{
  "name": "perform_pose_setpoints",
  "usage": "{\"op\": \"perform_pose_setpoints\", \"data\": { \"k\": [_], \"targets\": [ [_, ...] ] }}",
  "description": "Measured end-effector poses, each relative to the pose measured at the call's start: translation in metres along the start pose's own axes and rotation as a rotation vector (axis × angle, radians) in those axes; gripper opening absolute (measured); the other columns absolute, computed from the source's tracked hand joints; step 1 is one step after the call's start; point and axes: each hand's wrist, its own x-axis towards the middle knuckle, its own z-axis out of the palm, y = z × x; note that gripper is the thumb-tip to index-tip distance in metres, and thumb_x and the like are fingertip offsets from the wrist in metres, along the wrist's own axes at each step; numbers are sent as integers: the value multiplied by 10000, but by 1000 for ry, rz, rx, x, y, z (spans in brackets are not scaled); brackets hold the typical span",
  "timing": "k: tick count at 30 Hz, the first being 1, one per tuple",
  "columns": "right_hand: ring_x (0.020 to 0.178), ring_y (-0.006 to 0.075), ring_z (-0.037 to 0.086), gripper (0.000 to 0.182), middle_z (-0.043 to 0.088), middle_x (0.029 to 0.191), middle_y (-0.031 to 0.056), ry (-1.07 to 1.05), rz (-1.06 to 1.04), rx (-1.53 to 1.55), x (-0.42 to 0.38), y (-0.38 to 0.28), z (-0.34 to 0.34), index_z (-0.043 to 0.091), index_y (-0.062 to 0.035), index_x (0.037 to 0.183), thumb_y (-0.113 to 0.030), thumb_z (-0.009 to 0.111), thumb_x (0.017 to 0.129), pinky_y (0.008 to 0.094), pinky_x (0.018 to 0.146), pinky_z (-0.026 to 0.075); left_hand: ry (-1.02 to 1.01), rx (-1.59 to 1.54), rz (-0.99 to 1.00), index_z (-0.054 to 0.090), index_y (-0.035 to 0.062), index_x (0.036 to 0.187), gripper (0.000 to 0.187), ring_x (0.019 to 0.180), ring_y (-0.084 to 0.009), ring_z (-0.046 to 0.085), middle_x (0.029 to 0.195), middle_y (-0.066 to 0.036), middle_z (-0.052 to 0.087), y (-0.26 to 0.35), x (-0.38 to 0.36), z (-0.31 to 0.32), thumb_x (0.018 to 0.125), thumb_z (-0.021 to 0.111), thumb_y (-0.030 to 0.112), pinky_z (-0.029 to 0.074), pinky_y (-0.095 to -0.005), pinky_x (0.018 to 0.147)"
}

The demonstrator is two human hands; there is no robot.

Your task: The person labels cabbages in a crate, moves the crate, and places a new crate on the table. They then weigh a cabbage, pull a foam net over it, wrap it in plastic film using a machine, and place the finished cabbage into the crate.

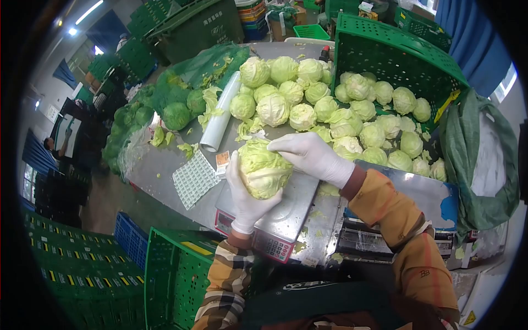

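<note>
A pale green cabbage [263, 169] is held up over the metal pan of a red-edged weighing scale [287, 212]. My left hand [246, 195], in a white glove, cups it from the left and below. At its upper right, my gloved right hand [314, 155] has its fingers bent onto the outer leaves; whether a leaf is pinched there is hard to see. Beyond my hands lies a heap of trimmed cabbages [273, 109]. Left of the scale are a sheet of printed labels [196, 179] and a small orange-and-white label card [222, 160].
A roll of clear film [221, 113] lies on the metal table [165, 149] among loose leaves. Green net sacks [177, 116] of cabbages are at the left. A tipped green crate [404, 52] spills cabbages at the right. Another green crate [175, 275] stands below the near edge.
</note>
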Motion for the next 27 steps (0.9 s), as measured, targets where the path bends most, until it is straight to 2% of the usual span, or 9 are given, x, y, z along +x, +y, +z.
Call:
{"op": "perform_pose_setpoints", "data": {
  "k": [3,6,10,13,15,19,20,24,27],
  "targets": [
    [1089,323,608,400,618,1233,144,205,-182,125,0,-3,10,652,-92,1218,-110,700,822,346,933,491,4,67,19,223,-3,1483,1143,1305,-394,380,1408,-231,353,-1,0,-1,565,869,213,329,-478,1098],
    [1010,295,602,347,621,1121,127,187,-180,-110,-1,-12,19,664,-72,1159,-74,693,814,334,903,483,13,103,56,228,-15,1478,1130,1310,-384,381,1405,-229,358,-2,1,4,570,862,211,324,-472,1105],
    [951,262,583,271,600,1038,104,191,-197,-43,-1,-10,20,667,-61,1085,-50,680,815,325,870,474,6,97,38,235,-23,1471,1120,1310,-371,386,1399,-224,368,-3,-2,5,567,857,198,325,-463,1106],
    [966,251,592,228,605,1046,100,159,-188,-76,-11,2,22,658,-52,1051,-39,665,823,326,852,473,57,9,-111,243,-18,1468,1111,1309,-368,388,1395,-224,371,-9,-3,6,565,854,196,330,-460,1104],
    [978,219,597,238,615,1053,82,378,-48,-24,-8,10,11,662,-53,1068,-32,652,831,323,844,483,67,116,-47,253,-15,1463,1102,1301,-363,396,1393,-223,373,-13,-2,0,563,851,204,335,-454,1100],
    [1024,199,586,469,602,1141,105,305,-135,1,7,1,21,603,-96,1293,-113,705,835,316,835,500,91,129,-25,275,10,1453,1086,1280,-421,386,1373,-235,371,-11,-1,-1,557,855,214,336,-506,1086],
    [1051,212,573,595,570,1189,119,145,-49,115,4,-6,23,542,-136,1378,-146,741,817,308,849,494,91,127,-25,275,10,1453,1086,1280,-421,386,1373,-235,371,-10,-1,-1,557,855,214,336,-506,1086],
    [1000,164,551,606,548,1166,87,112,-47,74,4,1,27,545,-152,1375,-145,756,808,276,805,490,94,140,48,301,9,1427,1041,1281,-416,390,1366,-237,377,-13,-2,1,568,853,210,350,-509,1076],
    [879,114,525,489,517,1081,54,51,30,165,5,-2,20,609,-123,1262,-135,765,798,239,734,472,74,158,78,304,8,1422,1031,1276,-416,395,1363,-238,379,-13,-4,-1,573,854,209,354,-513,1070]
  ]
}}
